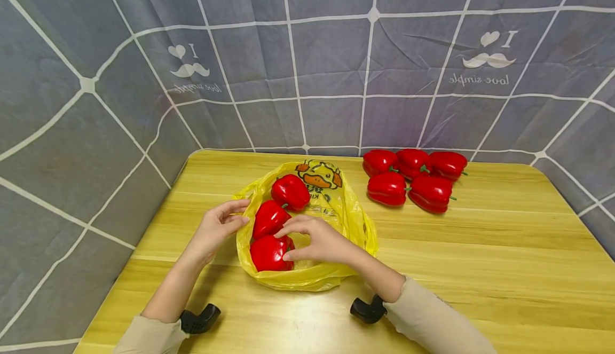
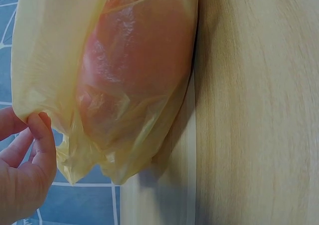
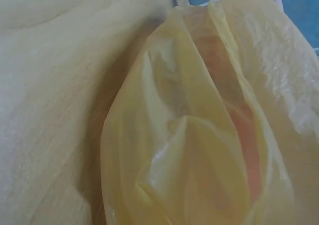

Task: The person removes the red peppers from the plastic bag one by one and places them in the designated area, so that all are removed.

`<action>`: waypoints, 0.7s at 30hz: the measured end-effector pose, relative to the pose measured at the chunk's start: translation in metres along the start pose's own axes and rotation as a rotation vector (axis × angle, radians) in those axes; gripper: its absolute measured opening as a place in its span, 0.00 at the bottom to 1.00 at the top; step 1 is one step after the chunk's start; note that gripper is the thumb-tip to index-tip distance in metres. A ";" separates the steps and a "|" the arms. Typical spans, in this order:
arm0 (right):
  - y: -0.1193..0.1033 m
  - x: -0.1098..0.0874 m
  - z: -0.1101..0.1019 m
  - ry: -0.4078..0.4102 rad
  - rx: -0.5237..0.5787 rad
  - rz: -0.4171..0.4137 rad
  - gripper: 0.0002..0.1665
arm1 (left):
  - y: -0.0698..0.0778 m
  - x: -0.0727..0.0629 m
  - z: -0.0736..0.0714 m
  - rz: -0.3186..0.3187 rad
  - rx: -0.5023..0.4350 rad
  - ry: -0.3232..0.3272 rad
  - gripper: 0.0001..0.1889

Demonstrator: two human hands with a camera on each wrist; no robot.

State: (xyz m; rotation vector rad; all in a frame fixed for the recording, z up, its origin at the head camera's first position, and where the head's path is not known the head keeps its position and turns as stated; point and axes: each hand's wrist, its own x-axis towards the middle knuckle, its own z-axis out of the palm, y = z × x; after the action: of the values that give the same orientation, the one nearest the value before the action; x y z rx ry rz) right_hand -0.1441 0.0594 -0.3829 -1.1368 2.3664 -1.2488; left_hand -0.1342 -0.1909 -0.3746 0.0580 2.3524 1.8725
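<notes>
Yellow bag (image 1: pixel 307 279), crinkled, holds 3 glossy red peppers (image 1: pixel 290 193), left grip (image 1: pixel 218 228) pinching it, right grip (image 1: pixel 319 241) clasping 1.

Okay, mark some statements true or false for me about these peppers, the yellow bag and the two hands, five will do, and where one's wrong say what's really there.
1. Three red peppers are in the yellow bag. True.
2. The loose peppers lie to the left of the bag. False: all five lie to its right, toward the back of the table.
3. The left hand pinches the bag's edge. True.
4. The right hand is resting on the bare table. False: the right hand is over the bag's opening, its fingertips at the nearest pepper.
5. The bag has no print. False: it bears a duck's face.
</notes>
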 end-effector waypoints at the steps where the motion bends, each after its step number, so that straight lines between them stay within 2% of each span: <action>1: 0.000 0.001 0.001 -0.004 -0.006 0.001 0.22 | 0.000 0.000 0.000 0.002 -0.002 -0.001 0.24; 11: -0.004 0.006 0.010 -0.064 -0.085 0.026 0.23 | -0.003 0.001 -0.001 0.017 -0.006 -0.010 0.23; 21: -0.005 0.009 0.011 -0.097 -0.113 0.025 0.24 | -0.002 0.000 -0.001 0.017 -0.009 -0.006 0.23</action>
State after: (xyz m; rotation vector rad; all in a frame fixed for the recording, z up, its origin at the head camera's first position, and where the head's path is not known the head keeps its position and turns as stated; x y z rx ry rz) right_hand -0.1415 0.0445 -0.3847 -1.1689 2.3968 -1.0394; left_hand -0.1343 -0.1919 -0.3765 0.0828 2.3460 1.8879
